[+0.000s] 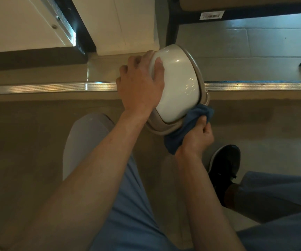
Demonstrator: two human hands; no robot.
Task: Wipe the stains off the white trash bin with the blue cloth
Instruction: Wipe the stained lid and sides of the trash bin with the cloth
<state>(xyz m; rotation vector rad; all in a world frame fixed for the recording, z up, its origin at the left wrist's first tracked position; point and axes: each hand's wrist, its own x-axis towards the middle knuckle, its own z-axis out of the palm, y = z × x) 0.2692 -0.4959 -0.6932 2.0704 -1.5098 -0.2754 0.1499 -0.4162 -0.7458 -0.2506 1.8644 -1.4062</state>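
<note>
The left hand (pixel 140 84) curls over the glossy, tilted white trash bin (pixel 178 84), steadying it. Just below, the right hand (pixel 196 136) bunches the soft blue cloth (pixel 187 122) against its rim. The bin looks light, stiff and slippery, so a firm grip suits.

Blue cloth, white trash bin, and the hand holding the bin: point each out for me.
blue cloth (pixel 173 142), head view, on the bunched fold below the bin.
white trash bin (pixel 178 84), head view, on its glossy white side.
left hand (pixel 140 84), head view, on the back of the hand.
</note>
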